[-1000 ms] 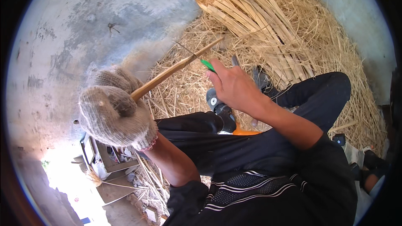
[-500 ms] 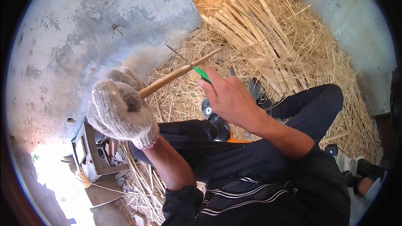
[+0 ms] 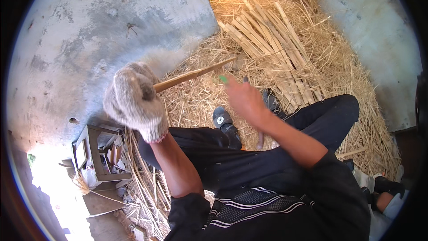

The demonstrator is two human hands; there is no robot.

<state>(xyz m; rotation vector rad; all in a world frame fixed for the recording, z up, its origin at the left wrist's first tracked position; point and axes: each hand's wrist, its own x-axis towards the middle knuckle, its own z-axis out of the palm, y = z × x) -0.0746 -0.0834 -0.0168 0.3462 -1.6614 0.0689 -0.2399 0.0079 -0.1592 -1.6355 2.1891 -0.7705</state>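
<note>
My left hand [image 3: 133,100], in a thick grey-white knitted glove, is closed around one end of a bamboo strip [image 3: 191,75]. The strip slants up to the right and narrows to a thin tip. My bare right hand [image 3: 246,100] is closed on a green-handled knife [image 3: 224,79], just below and right of the strip's far part. Only a small green piece of the knife shows, smeared by motion. Its blade cannot be made out, and a gap separates my right hand from the strip.
Several split bamboo strips [image 3: 272,40] lie bundled on loose straw [image 3: 330,76] beyond my legs. A grey plastered wall [image 3: 89,35] rises at the left. Beside my left leg stands a small wooden stool [image 3: 93,151] with scraps in it. Thin offcuts [image 3: 145,196] lie near my left elbow.
The knife blade lay across the strip before; now the knife is off it and its blade no longer shows. The strip's tip sits slightly lower in view. My gloved hand keeps its hold.
</note>
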